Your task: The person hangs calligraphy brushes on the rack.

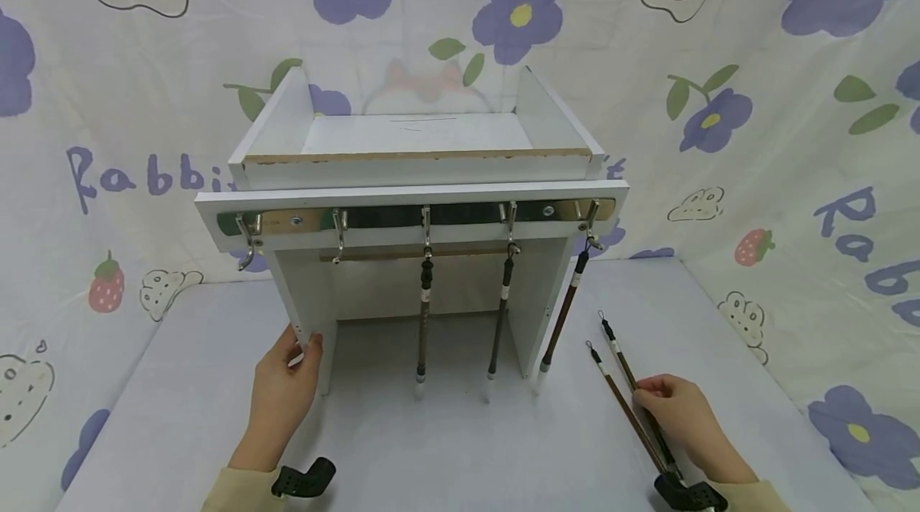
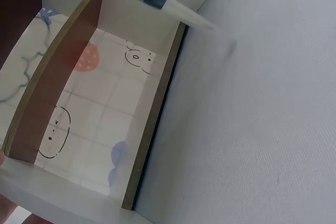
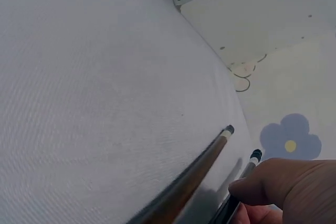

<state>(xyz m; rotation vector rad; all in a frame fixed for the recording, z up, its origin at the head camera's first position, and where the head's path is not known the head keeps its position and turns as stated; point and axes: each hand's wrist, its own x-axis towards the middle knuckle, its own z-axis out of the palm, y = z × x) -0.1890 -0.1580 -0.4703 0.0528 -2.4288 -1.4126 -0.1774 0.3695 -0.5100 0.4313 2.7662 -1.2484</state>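
Brush (image 1: 624, 367): one, dark handle, on the right side of my desk (image 1: 402, 456), its loop end pointing away from me; my right hand (image 1: 672, 412) has it, thumb and fingers pinching the handle near the middle. Whether its near end touches the desk I cannot tell; the wrist gear hides that part. Second brush (image 1: 627, 410): one, brown handle, just left of the first, slanting the same way. Rack (image 1: 417, 196): one, white, upright at the middle of the desk, left of both brushes, with a tray (image 1: 417, 156) on top and a metal strip (image 1: 374, 217) across the front bearing five hooks. Left hand (image 1: 282, 392): fingers and thumb gripping the front edge of the left panel (image 1: 302, 292), toward its lower end. Hanging brushes (image 1: 423, 328): three, one each on the third, fourth and fifth hooks counted from my left, white tips downward. Backdrop (image 1: 783, 176): pale, behind the desk, printed with purple flowers, strawberries and lettering.
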